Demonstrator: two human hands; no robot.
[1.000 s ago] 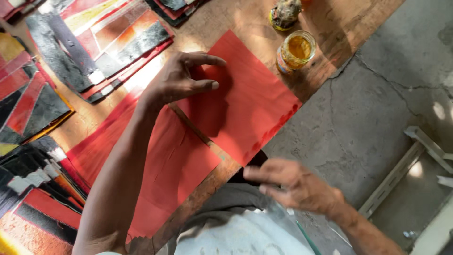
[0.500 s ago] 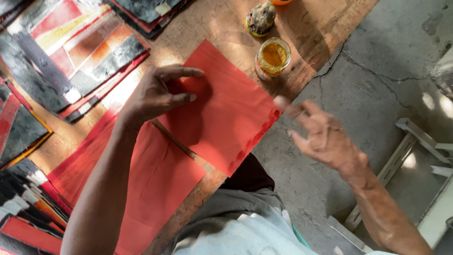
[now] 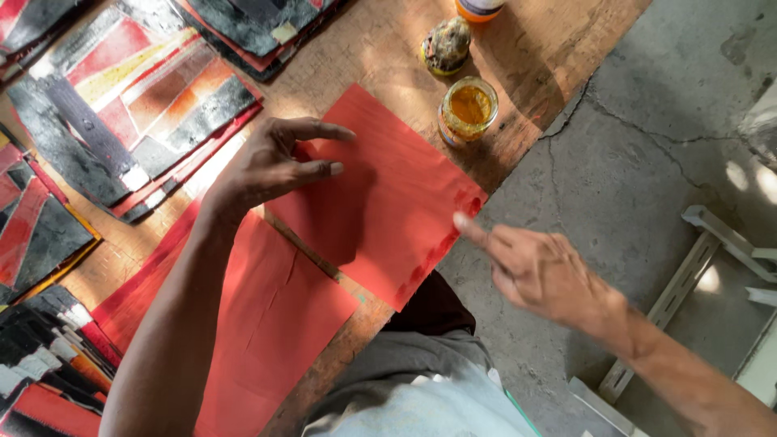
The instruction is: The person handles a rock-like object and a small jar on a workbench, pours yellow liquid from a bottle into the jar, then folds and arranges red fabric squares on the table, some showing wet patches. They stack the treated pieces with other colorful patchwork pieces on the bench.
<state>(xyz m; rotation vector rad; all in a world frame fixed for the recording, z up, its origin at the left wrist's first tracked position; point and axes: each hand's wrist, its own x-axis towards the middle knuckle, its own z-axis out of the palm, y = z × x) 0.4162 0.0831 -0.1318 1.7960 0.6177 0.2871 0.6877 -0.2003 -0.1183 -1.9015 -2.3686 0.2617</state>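
Observation:
A red paper sheet (image 3: 388, 194) lies flat on the wooden table (image 3: 534, 48), its right corner over the table edge. My left hand (image 3: 271, 166) rests on the sheet's left part, fingers spread and pressing it down. My right hand (image 3: 538, 271) hovers at the sheet's right edge, index finger stretched out and touching the darker, wet-looking strip along that edge. It holds nothing. A second red sheet (image 3: 267, 324) lies under my left forearm, nearer to me.
An open jar of yellow paste (image 3: 469, 108) stands just beyond the sheet, with a crusted lid or jar (image 3: 447, 44) behind it. Stacks of red, black and yellow collage panels (image 3: 137, 105) cover the table's left side. Cracked concrete floor (image 3: 647, 162) lies to the right.
My right hand has come up from my lap to the sheet's right edge, index finger extended. My left hand has stayed pressed on the sheet.

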